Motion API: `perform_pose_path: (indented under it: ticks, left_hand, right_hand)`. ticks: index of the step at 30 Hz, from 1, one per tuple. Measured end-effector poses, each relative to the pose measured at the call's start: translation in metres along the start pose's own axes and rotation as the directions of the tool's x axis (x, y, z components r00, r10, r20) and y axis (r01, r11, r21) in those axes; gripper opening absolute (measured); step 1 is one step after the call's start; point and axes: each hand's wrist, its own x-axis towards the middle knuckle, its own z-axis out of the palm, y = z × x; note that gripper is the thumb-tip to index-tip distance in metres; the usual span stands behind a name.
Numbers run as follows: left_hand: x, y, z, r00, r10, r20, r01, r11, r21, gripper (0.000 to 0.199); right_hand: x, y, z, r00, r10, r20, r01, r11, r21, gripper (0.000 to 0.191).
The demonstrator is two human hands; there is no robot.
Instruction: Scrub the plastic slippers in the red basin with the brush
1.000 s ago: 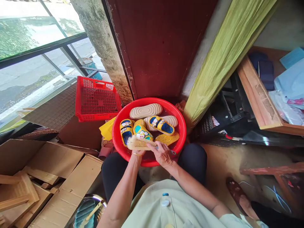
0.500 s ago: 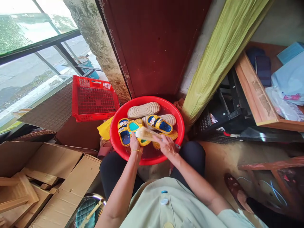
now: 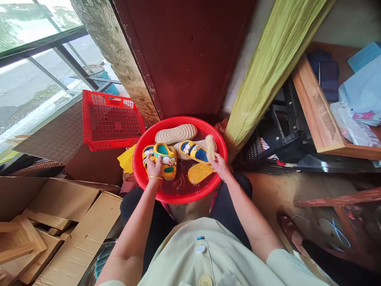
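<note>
A red basin point(image 3: 182, 198) of water stands between my knees with several sandals in it. On its left side, my left hand point(image 3: 154, 169) grips a yellow sandal point(image 3: 169, 161) with a teal insole and a cartoon strap. A yellow sandal with a blue insole point(image 3: 146, 151) lies partly hidden behind those fingers. At the basin's right side, my right hand point(image 3: 220, 167) is closed round a scrub brush point(image 3: 210, 147), its bristly head pointing up. Close to the brush lies another blue-and-yellow sandal point(image 3: 195, 151). A yellow sole point(image 3: 200, 173) and a beige sole point(image 3: 176, 134) face up.
A red plastic crate point(image 3: 114, 121) stands left of the basin. Cardboard boxes point(image 3: 89, 222) with wood pieces fill the lower left. A dark red door point(image 3: 190, 59) is ahead, with a yellow-green curtain point(image 3: 262, 75) beside it. Another person's foot point(image 3: 290, 230) shows at right.
The brush has swung from over the teal-insole sandal to the basin's right side, now upright. My left hand and that sandal have shifted left, and the sandal has turned.
</note>
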Motion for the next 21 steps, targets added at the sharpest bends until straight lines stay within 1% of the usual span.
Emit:
perform_pose_path:
  ticks: [2, 3, 4, 5, 6, 7, 8, 9, 10, 11, 12, 13, 15, 18, 21]
  left_hand:
    - [-0.014, 0.006, 0.002, 0.989, 0.146, -0.030, -0.142, 0.984, 0.105, 0.056]
    - [-0.024, 0.010, 0.006, 0.973, 0.232, -0.014, -0.227, 0.963, 0.148, 0.057]
    - [-0.036, 0.013, 0.011, 0.947, 0.319, 0.038, -0.321, 0.932, 0.169, 0.056]
    - [-0.048, 0.015, 0.018, 0.918, 0.380, 0.111, -0.394, 0.904, 0.165, 0.053]
    - [-0.061, 0.016, 0.026, 0.881, 0.414, 0.228, -0.450, 0.883, 0.137, 0.051]
    - [-0.072, 0.016, 0.034, 0.812, 0.419, 0.405, -0.494, 0.864, 0.096, 0.050]
    - [-0.082, 0.015, 0.043, 0.742, 0.381, 0.551, -0.506, 0.858, 0.087, 0.053]
    - [-0.091, 0.013, 0.052, 0.693, 0.300, 0.655, -0.497, 0.858, 0.132, 0.063]
    - [-0.097, 0.011, 0.060, 0.654, 0.206, 0.728, -0.489, 0.849, 0.199, 0.074]
    - [-0.102, 0.008, 0.067, 0.629, 0.117, 0.769, -0.488, 0.829, 0.274, 0.086]
    - [-0.105, 0.006, 0.073, 0.615, 0.043, 0.787, -0.494, 0.800, 0.342, 0.097]
    - [-0.108, 0.004, 0.077, 0.604, -0.007, 0.797, -0.507, 0.767, 0.392, 0.103]
    - [-0.110, 0.002, 0.082, 0.584, -0.046, 0.810, -0.547, 0.715, 0.435, 0.106]
    - [-0.108, 0.004, 0.078, 0.570, -0.019, 0.822, -0.582, 0.696, 0.420, 0.097]
    - [-0.102, 0.009, 0.066, 0.583, 0.074, 0.809, -0.569, 0.747, 0.342, 0.086]
  right_hand:
    - [0.002, 0.002, -0.002, 0.998, 0.064, 0.007, -0.064, 0.994, 0.084, 0.056]
    - [0.002, 0.003, -0.002, 0.996, 0.091, 0.015, -0.092, 0.988, 0.123, 0.055]
    - [0.003, 0.003, -0.001, 0.994, 0.110, 0.024, -0.112, 0.982, 0.151, 0.053]
    - [0.003, 0.003, -0.001, 0.992, 0.118, 0.033, -0.122, 0.979, 0.162, 0.052]
    - [0.003, 0.002, 0.000, 0.992, 0.123, 0.039, -0.128, 0.978, 0.164, 0.050]
    - [0.003, 0.002, 0.000, 0.991, 0.127, 0.041, -0.132, 0.978, 0.163, 0.048]
    - [0.003, 0.002, 0.001, 0.991, 0.129, 0.042, -0.134, 0.978, 0.161, 0.047]
    - [0.003, 0.001, 0.001, 0.991, 0.130, 0.042, -0.135, 0.978, 0.159, 0.046]
    - [0.003, 0.002, 0.001, 0.991, 0.130, 0.042, -0.135, 0.978, 0.157, 0.046]
    - [0.003, 0.002, 0.000, 0.991, 0.127, 0.043, -0.132, 0.979, 0.155, 0.046]
    - [0.003, 0.002, 0.000, 0.991, 0.123, 0.046, -0.128, 0.980, 0.153, 0.046]
    - [0.003, 0.003, -0.001, 0.992, 0.118, 0.049, -0.124, 0.981, 0.150, 0.046]
    - [0.003, 0.003, -0.001, 0.992, 0.115, 0.050, -0.121, 0.982, 0.142, 0.047]
    - [0.002, 0.003, -0.001, 0.992, 0.120, 0.049, -0.126, 0.982, 0.140, 0.046]
    - [0.002, 0.001, 0.001, 0.992, 0.121, 0.042, -0.126, 0.982, 0.139, 0.045]
